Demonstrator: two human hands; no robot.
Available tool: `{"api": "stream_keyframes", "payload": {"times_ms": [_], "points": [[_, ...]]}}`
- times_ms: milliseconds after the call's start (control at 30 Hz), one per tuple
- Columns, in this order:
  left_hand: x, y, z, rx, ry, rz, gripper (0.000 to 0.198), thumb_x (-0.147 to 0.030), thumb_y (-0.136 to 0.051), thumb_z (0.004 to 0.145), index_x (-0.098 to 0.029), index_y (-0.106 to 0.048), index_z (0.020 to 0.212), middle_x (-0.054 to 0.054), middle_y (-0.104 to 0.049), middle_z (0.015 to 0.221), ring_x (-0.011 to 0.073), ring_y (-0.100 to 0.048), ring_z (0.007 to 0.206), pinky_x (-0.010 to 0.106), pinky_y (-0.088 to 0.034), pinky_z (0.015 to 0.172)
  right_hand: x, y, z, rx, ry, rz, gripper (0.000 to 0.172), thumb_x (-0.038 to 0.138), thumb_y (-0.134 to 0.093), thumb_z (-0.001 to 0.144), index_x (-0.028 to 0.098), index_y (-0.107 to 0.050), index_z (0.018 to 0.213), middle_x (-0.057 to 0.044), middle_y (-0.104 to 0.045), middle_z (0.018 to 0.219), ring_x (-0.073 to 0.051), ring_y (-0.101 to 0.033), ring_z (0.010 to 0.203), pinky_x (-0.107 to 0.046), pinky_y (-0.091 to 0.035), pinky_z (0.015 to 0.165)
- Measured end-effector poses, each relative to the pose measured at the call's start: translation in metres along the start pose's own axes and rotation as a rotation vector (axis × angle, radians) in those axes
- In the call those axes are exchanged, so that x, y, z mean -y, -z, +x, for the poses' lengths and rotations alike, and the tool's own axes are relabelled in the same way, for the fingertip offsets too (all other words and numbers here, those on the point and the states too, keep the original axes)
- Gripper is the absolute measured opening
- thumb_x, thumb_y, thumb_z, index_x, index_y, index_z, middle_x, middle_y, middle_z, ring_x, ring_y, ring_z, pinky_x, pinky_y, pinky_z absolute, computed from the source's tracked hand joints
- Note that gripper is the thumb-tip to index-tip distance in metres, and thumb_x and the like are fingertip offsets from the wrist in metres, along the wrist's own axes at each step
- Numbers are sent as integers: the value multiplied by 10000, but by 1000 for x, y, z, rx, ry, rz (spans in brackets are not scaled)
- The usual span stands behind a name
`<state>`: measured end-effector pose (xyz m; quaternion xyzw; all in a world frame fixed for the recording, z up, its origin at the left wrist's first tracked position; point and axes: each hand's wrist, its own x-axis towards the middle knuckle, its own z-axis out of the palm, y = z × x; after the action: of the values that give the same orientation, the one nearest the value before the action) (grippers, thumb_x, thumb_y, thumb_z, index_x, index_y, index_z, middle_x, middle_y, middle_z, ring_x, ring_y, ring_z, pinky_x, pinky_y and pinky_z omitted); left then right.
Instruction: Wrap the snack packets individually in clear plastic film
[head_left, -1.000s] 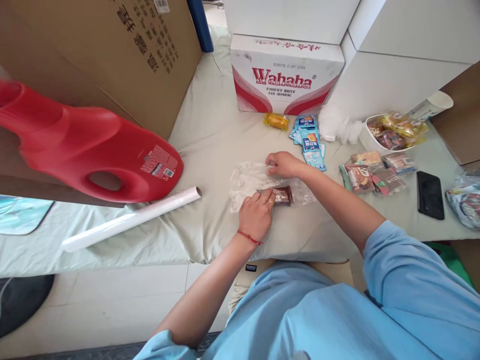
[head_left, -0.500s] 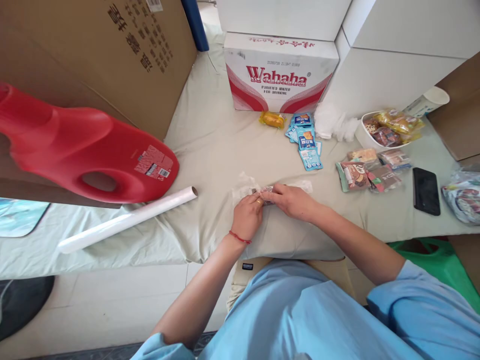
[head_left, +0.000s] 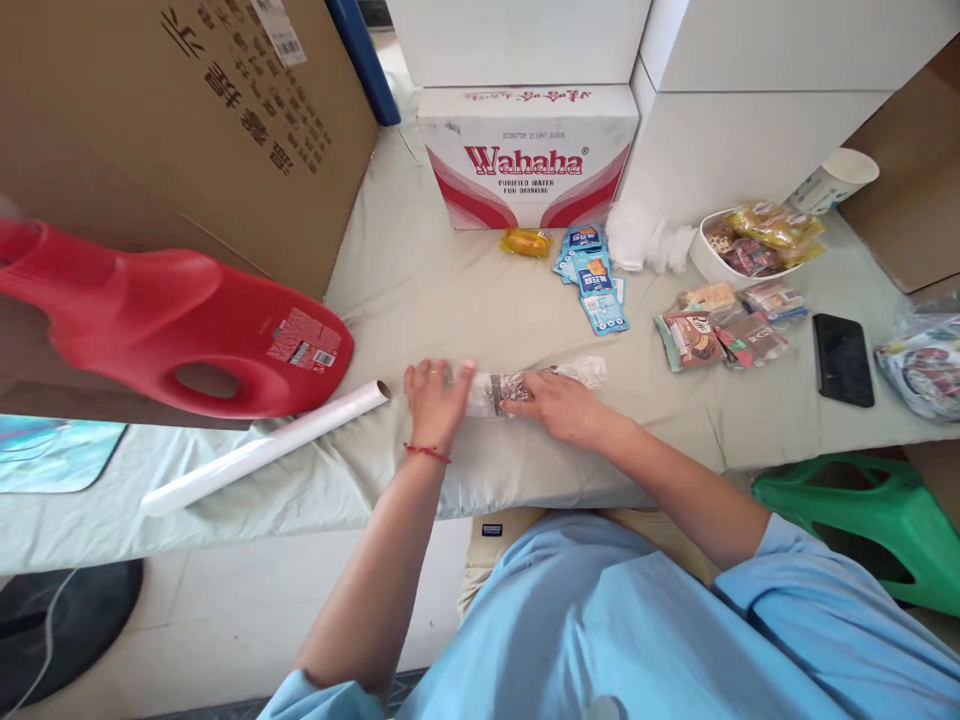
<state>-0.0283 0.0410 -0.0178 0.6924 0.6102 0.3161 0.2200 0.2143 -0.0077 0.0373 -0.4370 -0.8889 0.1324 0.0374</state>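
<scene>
On the cloth-covered table (head_left: pixel 420 300) lies a narrow bundle (head_left: pixel 501 392) wrapped in clear plastic film, with dark and pinkish bits showing through. My right hand (head_left: pixel 559 405) is curled over the bundle's right part, thumb and forefinger against it; some fingers are hidden. At the film's left end, my left hand (head_left: pixel 437 402) rests with its fingers apart and the thumb by the film's edge. Loose film (head_left: pixel 592 372) sticks out to the right. A roll of clear film (head_left: pixel 266 452) lies left of my left hand.
A red jug (head_left: pixel 187 335) and a cardboard box (head_left: pixel 247 180) stand left. Behind are a Wahaha carton (head_left: pixel 532 170), blue packets (head_left: pixel 595 275) and a yellow-wrapped snack (head_left: pixel 525 242). Rightward are wrapped snacks (head_left: pixel 690 340), a filled bowl (head_left: pixel 709 250), a phone (head_left: pixel 843 360) and a green stool (head_left: pixel 862 520).
My left hand has moved left off the middle of the bundle and its fingers have spread, exposing more of the film. My right hand remains on the bundle. The view has shifted slightly.
</scene>
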Motion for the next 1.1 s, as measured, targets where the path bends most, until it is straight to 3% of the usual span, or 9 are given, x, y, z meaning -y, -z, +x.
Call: {"api": "stream_keyframes", "payload": {"times_ms": [100, 200, 333, 533, 700, 800, 900, 967, 1100], "points": [[-8, -4, -4, 1, 107, 38, 395, -525, -823, 680, -213, -668, 867, 183, -616, 1419, 440, -431, 1461, 625, -375, 1188, -4, -2, -4, -41, 35, 44, 426, 194, -532, 1048, 288, -645, 1448, -110, -602, 1111, -254, -543, 980, -362, -437, 873], [-21, 7, -14, 80, 201, -64, 265, -421, -769, 696, -223, -629, 803, 91, -721, 1082, 295, -673, 1079, 459, -546, 979, -9, -3, -12, -98, 102, 181, 457, 284, -614, 1027, 211, -610, 1478, -126, -603, 1153, -256, -548, 1037, -385, -465, 941], [-49, 17, -25, 88, 314, -197, 203, -364, -729, 746, -223, -590, 789, -50, -611, 690, 137, -566, 631, 271, -496, 653, -11, -8, -16, -146, 119, 258, 409, 297, -614, 1027, 182, -655, 1418, -129, -613, 1145, -260, -546, 1055, -405, -476, 959], [-99, -16, -45, 44, 55, -169, 210, -326, -601, 921, -205, -722, 1044, 85, -774, 1097, 233, -716, 1008, 386, -588, 888, -3, -18, -12, -188, 54, 309, 269, 209, -561, 1016, 163, -714, 1233, -146, -639, 1167, -272, -527, 1089, -443, -484, 991], [-109, -37, -66, 106, -232, 213, 413, -375, -467, 1043, -177, -689, 1329, 157, -652, 1486, 357, -601, 1318, 584, -451, 1097, -10, -11, -29, -241, 46, 558, 221, 154, -528, 984, 172, -735, 1058, -121, -714, 1131, -237, -624, 1067, -402, -523, 1004], [-106, -41, -75, 139, -294, 345, 480, -349, -481, 1033, -159, -614, 1454, 160, -547, 1593, 358, -564, 1375, 590, -385, 1150, -18, -9, -40, -444, -217, 555, 254, 223, -498, 1020, 202, -751, 1014, -97, -726, 1098, -220, -664, 1038, -379, -539, 979], [-102, -45, -80, 155, -326, 454, 554, -275, -515, 992, -146, -538, 1531, 147, -452, 1662, 343, -523, 1433, 577, -353, 1172, -28, -15, -44, -637, -555, 312, 302, 300, -586, 973, 192, -738, 1212, -150, -673, 1254, -299, -603, 1169, -475, -492, 1065], [-100, -46, -81, 155, -339, 493, 577, -256, -515, 982, -143, -519, 1548, 145, -428, 1674, 339, -519, 1440, 576, -362, 1155, -35, -19, -45, -578, -630, 206, 392, 324, -684, 899, 179, -723, 1261, -178, -636, 1341, -359, -537, 1257, -532, -442, 1112], [-96, -48, -83, 147, -354, 497, 571, -274, -499, 1001, -157, -507, 1559, 151, -425, 1673, 329, -528, 1440, 560, -386, 1118, -47, -8, -47, -359, -595, 322, 163, 285, -652, 899, 183, -728, 1002, -135, -708, 1160, -299, -621, 1115, -430, -496, 1003]]}}
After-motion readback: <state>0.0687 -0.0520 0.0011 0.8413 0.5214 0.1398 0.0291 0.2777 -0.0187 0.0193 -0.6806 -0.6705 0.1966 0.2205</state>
